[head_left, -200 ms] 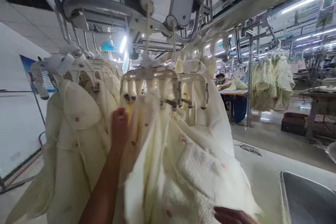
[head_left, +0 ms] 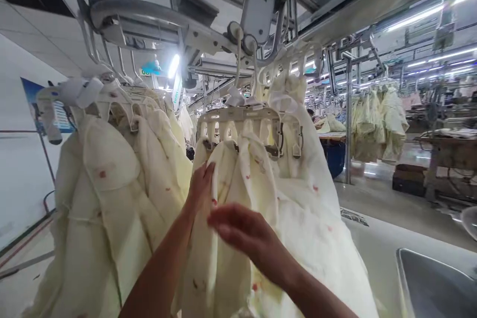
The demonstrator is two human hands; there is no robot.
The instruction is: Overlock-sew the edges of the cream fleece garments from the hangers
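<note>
Cream fleecy fabric pieces (head_left: 233, 174) with small red marks hang from a pale plastic clamp hanger (head_left: 238, 115) in front of me. My left hand (head_left: 201, 184) is at the left edge of these pieces, just below the hanger, its fingers closed on the fabric edge. My right hand (head_left: 242, 228) is lower and further right, in front of the same pieces. Its fingers stretch leftward, slightly blurred, with nothing visible in them. Whether its fingertips touch the cloth I cannot tell.
More cream pieces (head_left: 108, 184) hang on hangers at the left. A metal overhead rail (head_left: 149, 10) carries the hangers. At lower right, a metal basin (head_left: 439, 283) is set in a pale counter (head_left: 380, 253). Further garments (head_left: 383, 119) hang in the background.
The hanger with its fabric has shifted right along the rail. My left hand has moved right to the fabric edge; my right hand has risen from the bottom toward the middle.
</note>
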